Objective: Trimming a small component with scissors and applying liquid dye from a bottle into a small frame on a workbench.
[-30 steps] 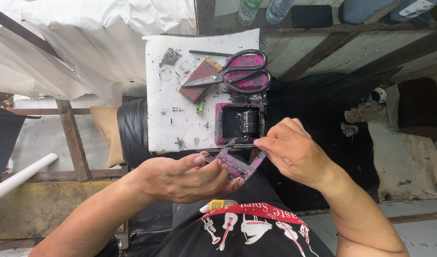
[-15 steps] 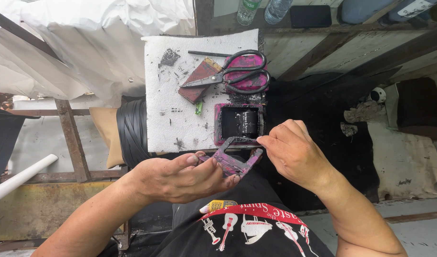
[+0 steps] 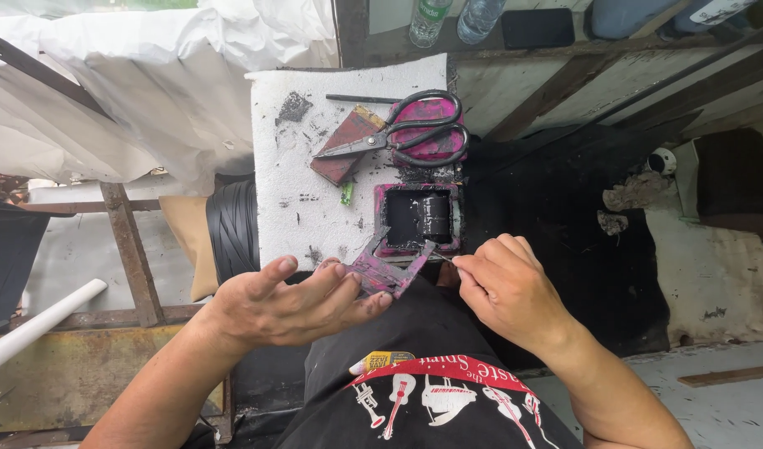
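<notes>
We find bare white surface (image 3: 290, 199) left of the pink tray (image 3: 418, 218); scissors (image 3: 402, 133) and block (image 3: 345, 145) crowd its far end.

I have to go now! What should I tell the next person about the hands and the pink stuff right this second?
Left hand: holds a small pink-stained frame piece at its fingertips.
Right hand: pinches a thin tool, too small to identify, at the piece's right edge.
On the white board: pink-stained tray with a black roller, scissors lying on a pink pad, a reddish block, black scraps.
Done: piece is off the board, in hand.
Left: work on the piece looks unfinished.
</notes>
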